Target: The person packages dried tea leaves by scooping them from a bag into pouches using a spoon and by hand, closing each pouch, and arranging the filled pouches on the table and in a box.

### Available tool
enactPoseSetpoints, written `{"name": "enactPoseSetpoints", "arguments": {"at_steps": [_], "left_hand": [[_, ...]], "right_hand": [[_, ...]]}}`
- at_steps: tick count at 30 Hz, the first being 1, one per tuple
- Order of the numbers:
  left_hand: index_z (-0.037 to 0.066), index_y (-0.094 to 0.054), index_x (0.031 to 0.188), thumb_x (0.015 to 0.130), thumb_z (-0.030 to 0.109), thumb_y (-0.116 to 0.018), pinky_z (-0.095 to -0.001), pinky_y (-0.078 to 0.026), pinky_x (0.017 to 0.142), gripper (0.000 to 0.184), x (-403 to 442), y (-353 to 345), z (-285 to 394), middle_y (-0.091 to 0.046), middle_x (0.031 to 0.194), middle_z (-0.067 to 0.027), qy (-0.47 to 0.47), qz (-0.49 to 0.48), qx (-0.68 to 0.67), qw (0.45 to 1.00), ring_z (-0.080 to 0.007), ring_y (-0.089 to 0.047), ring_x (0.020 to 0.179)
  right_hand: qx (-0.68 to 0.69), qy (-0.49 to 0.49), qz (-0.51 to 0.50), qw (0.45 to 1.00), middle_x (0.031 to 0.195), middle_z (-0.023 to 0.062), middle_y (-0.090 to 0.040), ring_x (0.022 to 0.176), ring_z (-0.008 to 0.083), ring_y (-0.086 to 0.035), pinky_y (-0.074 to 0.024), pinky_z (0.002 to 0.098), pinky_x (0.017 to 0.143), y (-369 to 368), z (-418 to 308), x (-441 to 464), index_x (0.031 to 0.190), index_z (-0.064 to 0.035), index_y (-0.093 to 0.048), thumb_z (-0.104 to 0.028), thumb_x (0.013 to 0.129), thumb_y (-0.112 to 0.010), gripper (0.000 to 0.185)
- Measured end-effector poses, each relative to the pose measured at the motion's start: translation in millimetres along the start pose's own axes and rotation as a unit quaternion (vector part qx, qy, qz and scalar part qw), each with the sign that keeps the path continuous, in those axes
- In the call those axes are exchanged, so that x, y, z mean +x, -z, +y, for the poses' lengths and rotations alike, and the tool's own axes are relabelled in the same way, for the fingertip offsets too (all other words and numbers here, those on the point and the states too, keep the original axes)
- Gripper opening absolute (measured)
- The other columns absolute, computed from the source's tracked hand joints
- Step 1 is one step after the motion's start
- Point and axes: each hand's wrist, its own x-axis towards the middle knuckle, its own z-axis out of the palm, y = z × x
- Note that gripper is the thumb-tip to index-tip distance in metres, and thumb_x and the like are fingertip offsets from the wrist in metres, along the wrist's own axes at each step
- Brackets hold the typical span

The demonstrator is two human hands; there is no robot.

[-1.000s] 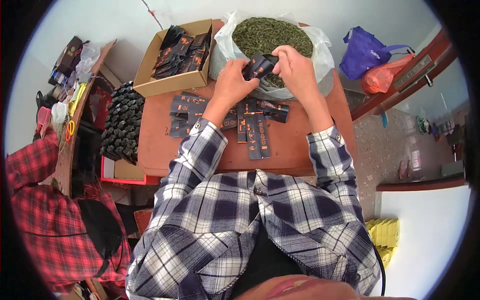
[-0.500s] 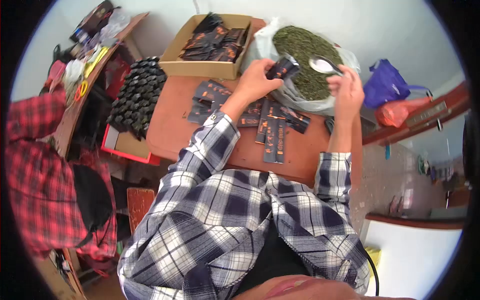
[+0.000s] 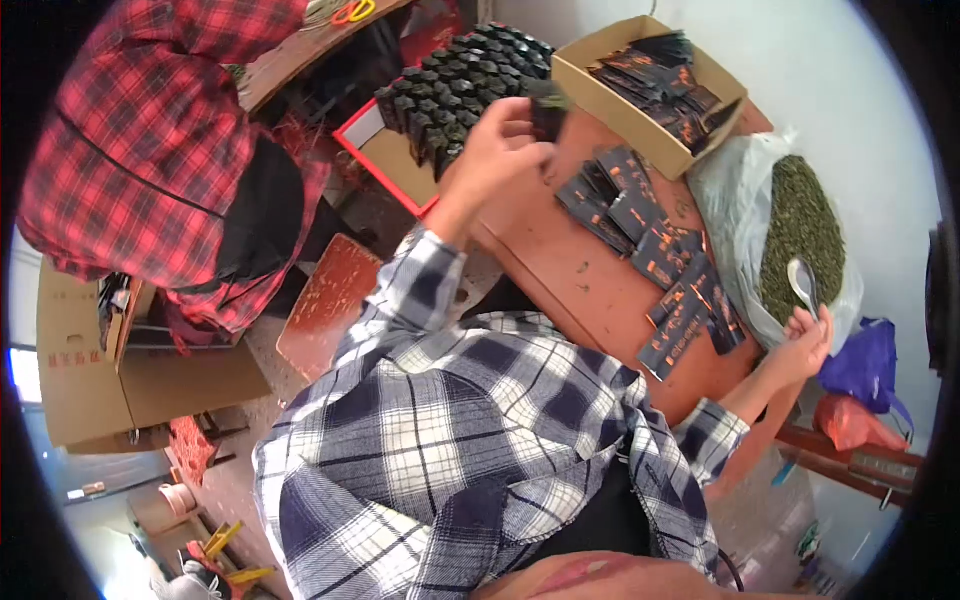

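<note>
My left hand (image 3: 492, 158) grips a small black packet (image 3: 549, 110) with green bits at its open top, held up beside the red-edged box (image 3: 388, 165). Tight rows of filled black packets (image 3: 470, 85) stand in that box. In my right hand (image 3: 804, 346) is a metal spoon (image 3: 801, 280), its bowl over the dried green leaves (image 3: 798, 215) in a clear plastic bag (image 3: 735, 190). Flat black packets with orange print (image 3: 672, 255) lie spread on the reddish table (image 3: 545, 235) between my hands.
A cardboard box (image 3: 640, 105) of flat black packets stands at the table's back. On the left, a person in a red checked shirt (image 3: 150, 150) is close to a wooden bench (image 3: 290, 55). A red stool (image 3: 330, 305) stands near me; purple bag (image 3: 862, 365) at right.
My view has turned left. My left hand has carried the packet from beside the leaf bag to the red-edged box. My right hand still holds the spoon by the leaves.
</note>
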Motion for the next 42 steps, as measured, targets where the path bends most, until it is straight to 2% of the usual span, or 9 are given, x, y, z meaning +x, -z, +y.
{"name": "enactPoseSetpoints", "arguments": {"at_steps": [4,5,10,13,17,23,26,34,42], "left_hand": [[0.000,-0.048,0.126,0.079,0.003,-0.071,-0.0317,-0.052,0.083,0.053,-4.0,97.3,-51.0,-0.062,0.116,-0.0101,0.014,0.139,0.059,0.988,-0.0195,-0.064,0.101],[-0.002,-0.045,0.125,0.075,0.002,-0.071,-0.0337,-0.052,0.088,0.057,-2.5,120.3,-65.1,-0.062,0.113,-0.0134,0.041,0.188,0.087,0.978,-0.0228,-0.064,0.103],[-0.004,-0.052,0.116,0.069,0.005,-0.072,-0.0352,-0.052,0.086,0.051,17.3,217.9,-164.9,-0.065,0.106,-0.0156,0.081,0.265,0.203,0.939,-0.0251,-0.066,0.099],[-0.003,-0.054,0.114,0.067,0.009,-0.073,-0.0375,-0.051,0.088,0.052,31.7,240.2,-174.8,-0.066,0.105,-0.0175,0.077,0.304,0.338,0.887,-0.0292,-0.067,0.099],[-0.003,-0.057,0.112,0.067,0.011,-0.073,-0.0411,-0.050,0.090,0.050,48.0,251.1,-192.8,-0.067,0.104,-0.0202,0.101,0.316,0.375,0.866,-0.0347,-0.065,0.101],[-0.004,-0.057,0.113,0.068,0.007,-0.070,-0.0412,-0.049,0.092,0.048,81.1,274.6,-240.8,-0.066,0.107,-0.0222,0.102,0.298,0.266,0.911,-0.0371,-0.064,0.103],[-0.005,-0.056,0.113,0.070,0.006,-0.067,-0.0423,-0.047,0.094,0.046,99.5,296.7,-275.6,-0.065,0.109,-0.0244,0.048,0.204,0.321,0.924,-0.0393,-0.062,0.106],[-0.005,-0.050,0.125,0.072,0.009,-0.067,-0.0451,-0.045,0.101,0.057,100.6,283.0,-254.8,-0.060,0.121,-0.0281,0.231,0.217,0.355,0.879,-0.0429,-0.057,0.116],[-0.005,-0.043,0.137,0.071,0.008,-0.065,-0.0433,-0.041,0.107,0.071,105.7,282.2,-254.7,-0.056,0.128,-0.0293,0.178,0.237,0.379,0.877,-0.0437,-0.051,0.123]], "right_hand": [[-0.019,-0.010,0.002,1.000,0.081,0.0055,-0.068,0.067,0.0083,-0.056,-0.0421,0.0213,0.061,-5.1,-6.7,-3.8,0.123,-0.0012,-0.059,-0.024,0.104,-0.044,0.033],[-0.013,-0.001,-0.005,1.000,0.082,0.0050,-0.068,0.067,0.0076,-0.055,-0.0413,0.0215,0.060,-4.9,-9.2,-4.3,0.122,-0.0009,-0.059,-0.024,0.105,-0.043,0.033],[-0.053,0.000,-0.014,0.998,0.082,0.0047,-0.068,0.067,0.0066,-0.054,-0.0410,0.0212,0.061,-8.3,-14.0,-6.0,0.123,-0.0016,-0.060,-0.024,0.105,-0.043,0.033],[-0.052,0.008,-0.007,0.999,0.083,0.0052,-0.068,0.067,0.0067,-0.054,-0.0411,0.0214,0.061,-5.5,-19.6,-5.8,0.124,-0.0018,-0.060,-0.023,0.105,-0.043,0.033],[-0.076,0.009,-0.003,0.997,0.085,0.0061,-0.068,0.067,0.0072,-0.053,-0.0411,0.0218,0.061,-8.7,-23.1,-6.8,0.124,-0.0011,-0.060,-0.021,0.104,-0.043,0.033],[-0.096,0.006,-0.008,0.995,0.082,0.0037,-0.067,0.067,0.0061,-0.052,-0.0409,0.0211,0.061,-13.1,-27.1,-8.7,0.124,-0.0021,-0.060,-0.023,0.105,-0.043,0.033],[-0.110,0.000,-0.024,0.994,0.082,0.0035,-0.067,0.067,0.0060,-0.052,-0.0406,0.0210,0.061,-15.1,-36.5,-8.5,0.123,-0.0022,-0.060,-0.023,0.105,-0.043,0.032],[-0.156,-0.002,-0.023,0.988,0.081,0.0028,-0.066,0.066,0.0059,-0.051,-0.0401,0.0206,0.060,-21.6,-47.7,-13.4,0.124,-0.0030,-0.060,-0.023,0.105,-0.043,0.032],[-0.164,-0.003,-0.018,0.986,0.081,0.0035,-0.066,0.067,0.0072,-0.052,-0.0407,0.0214,0.061,-20.3,-47.3,-14.6,0.123,-0.0028,-0.061,-0.023,0.105,-0.044,0.032]]}}
